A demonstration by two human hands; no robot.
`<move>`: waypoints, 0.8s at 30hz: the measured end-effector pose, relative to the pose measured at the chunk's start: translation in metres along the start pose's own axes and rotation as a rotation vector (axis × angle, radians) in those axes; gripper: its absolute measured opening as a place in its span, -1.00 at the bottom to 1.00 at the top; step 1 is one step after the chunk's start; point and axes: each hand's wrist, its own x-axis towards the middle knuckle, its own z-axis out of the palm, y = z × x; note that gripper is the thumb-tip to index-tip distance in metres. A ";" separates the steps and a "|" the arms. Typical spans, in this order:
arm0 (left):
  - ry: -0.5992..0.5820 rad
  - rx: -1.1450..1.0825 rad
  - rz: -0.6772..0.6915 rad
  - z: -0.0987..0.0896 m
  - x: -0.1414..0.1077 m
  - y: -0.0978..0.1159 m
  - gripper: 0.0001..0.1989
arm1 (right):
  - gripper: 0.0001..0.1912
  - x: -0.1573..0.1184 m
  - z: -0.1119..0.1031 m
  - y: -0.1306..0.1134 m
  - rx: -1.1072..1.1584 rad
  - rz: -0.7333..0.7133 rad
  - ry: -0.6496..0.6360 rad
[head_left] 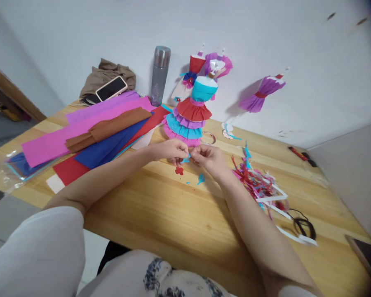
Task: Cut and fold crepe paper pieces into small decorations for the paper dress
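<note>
My left hand point(172, 151) and my right hand point(209, 161) meet over the table, fingertips pinched close together. Between them is a small piece of light-blue paper point(186, 159), gripped from both sides. A red flower-shaped paper cutout point(179, 170) shows just below my left fingers; whether it touches them I cannot tell. On the wood nearby lies another light-blue paper scrap point(201, 178). Right behind my hands stands a small dress form point(204, 89) with a blue top and a tiered ruffled skirt in red, purple, blue and pink.
Folded coloured paper sheets point(111, 126) cover the table's left side. Behind them are a phone point(111, 88), brown cloth point(119, 73) and a grey bottle point(159, 78). Shredded paper strips point(256, 181) and a black-brown coil point(304, 227) lie right. A purple dress point(262, 94) is against the wall.
</note>
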 end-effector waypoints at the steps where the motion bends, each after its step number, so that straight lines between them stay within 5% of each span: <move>1: 0.008 0.008 -0.002 -0.001 0.000 0.000 -0.87 | -0.61 0.000 0.000 -0.001 0.023 0.022 -0.006; 24: 0.000 0.024 -0.090 -0.003 0.006 -0.018 -0.92 | -0.71 0.001 0.000 0.026 0.064 0.007 0.013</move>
